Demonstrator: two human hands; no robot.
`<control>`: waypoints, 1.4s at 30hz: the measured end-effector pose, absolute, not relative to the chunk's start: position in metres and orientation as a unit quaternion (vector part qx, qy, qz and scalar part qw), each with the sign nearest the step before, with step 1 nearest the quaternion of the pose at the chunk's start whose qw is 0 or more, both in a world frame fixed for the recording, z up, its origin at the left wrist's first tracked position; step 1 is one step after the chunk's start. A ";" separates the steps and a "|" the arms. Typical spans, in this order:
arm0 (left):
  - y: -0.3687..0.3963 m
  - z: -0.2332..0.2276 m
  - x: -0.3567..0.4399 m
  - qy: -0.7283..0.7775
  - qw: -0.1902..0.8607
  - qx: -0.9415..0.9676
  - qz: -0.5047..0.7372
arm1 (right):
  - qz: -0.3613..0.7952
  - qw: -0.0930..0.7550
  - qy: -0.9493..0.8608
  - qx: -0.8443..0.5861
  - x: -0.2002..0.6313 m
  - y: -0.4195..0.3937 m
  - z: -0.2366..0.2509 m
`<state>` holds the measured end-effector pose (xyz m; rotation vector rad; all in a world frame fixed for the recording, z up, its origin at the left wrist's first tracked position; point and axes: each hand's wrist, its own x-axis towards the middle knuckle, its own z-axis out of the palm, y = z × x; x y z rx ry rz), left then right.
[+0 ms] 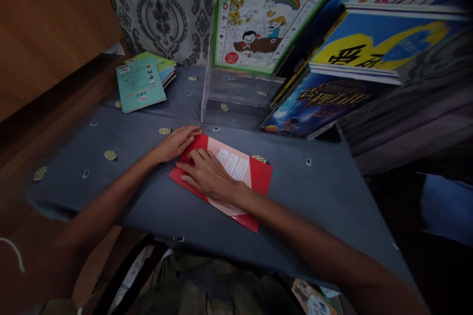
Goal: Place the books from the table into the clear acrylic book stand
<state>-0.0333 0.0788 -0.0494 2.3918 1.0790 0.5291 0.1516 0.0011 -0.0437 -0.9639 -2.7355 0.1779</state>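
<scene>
The right hand [209, 174] lies flat, fingers together, on the red book [236, 177] and hides its middle. The left hand [177, 142] rests flat, fingers together, on the book's corner at 10 o'clock. The book lies mid-table on the grey cloth [318, 197], with open room at 3 o'clock. A stack of books [142, 81] sits at 11 o'clock. The tall books [332, 59] at 1 o'clock are cut off.

Red booklet [258, 177] flat on grey cloth (pale text panel).
</scene>
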 end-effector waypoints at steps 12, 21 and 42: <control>0.077 -0.048 -0.031 0.419 0.232 0.855 0.198 | 0.025 0.146 -0.870 -0.470 0.176 0.041 -0.049; 0.074 -0.050 -0.029 0.427 0.179 0.871 0.164 | 0.011 0.161 -0.855 -0.492 0.202 0.035 -0.054; 0.063 -0.048 -0.016 0.424 0.021 0.904 0.053 | 0.091 0.216 -0.821 -0.520 0.286 -0.028 -0.062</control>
